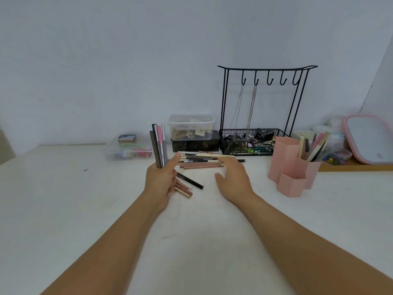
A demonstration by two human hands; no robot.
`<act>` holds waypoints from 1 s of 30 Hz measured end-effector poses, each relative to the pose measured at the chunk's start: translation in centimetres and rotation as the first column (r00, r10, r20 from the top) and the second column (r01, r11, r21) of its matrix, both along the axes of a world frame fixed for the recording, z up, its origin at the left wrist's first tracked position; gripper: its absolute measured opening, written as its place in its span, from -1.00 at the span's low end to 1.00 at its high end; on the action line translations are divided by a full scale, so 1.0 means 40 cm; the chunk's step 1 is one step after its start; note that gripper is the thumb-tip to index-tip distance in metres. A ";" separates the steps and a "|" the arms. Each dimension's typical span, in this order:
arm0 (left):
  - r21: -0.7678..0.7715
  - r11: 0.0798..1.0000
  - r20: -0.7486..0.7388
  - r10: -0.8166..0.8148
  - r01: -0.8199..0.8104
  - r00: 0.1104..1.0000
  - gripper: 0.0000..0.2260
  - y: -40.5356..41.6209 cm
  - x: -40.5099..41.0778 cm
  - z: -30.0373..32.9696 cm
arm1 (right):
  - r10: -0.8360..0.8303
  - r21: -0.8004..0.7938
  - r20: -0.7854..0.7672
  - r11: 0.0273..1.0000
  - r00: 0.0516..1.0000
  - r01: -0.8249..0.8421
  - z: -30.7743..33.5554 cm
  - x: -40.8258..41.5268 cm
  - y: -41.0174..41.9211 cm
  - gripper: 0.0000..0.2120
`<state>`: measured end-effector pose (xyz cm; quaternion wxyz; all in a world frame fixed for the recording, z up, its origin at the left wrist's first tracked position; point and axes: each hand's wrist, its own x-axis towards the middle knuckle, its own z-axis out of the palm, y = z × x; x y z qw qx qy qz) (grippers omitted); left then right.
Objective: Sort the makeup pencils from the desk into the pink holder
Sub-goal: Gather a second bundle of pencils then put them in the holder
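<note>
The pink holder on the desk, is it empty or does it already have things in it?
Partly filled. The pink holder has several pencils standing in its tall back compartment; nothing sticks out of the low front compartment, whose inside is hidden.

pencils (200, 161) piled left of pink holder (291, 169).

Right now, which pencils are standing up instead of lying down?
The bunch of pencils held upright in the left hand; the others lie flat on the desk.

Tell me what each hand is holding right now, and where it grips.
The left hand grips a bundle of upright pencils by their lower ends. The right hand holds nothing, open above the pencils on the desk.
</note>
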<state>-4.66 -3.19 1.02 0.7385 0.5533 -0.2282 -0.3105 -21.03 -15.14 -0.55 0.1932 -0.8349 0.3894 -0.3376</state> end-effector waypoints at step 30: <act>-0.025 0.998 0.063 -0.052 0.053 0.997 -0.34 -0.001 0.006 -0.006 | 0.099 0.275 0.473 0.927 0.876 -0.254 0.078 0.031 -0.011 -0.89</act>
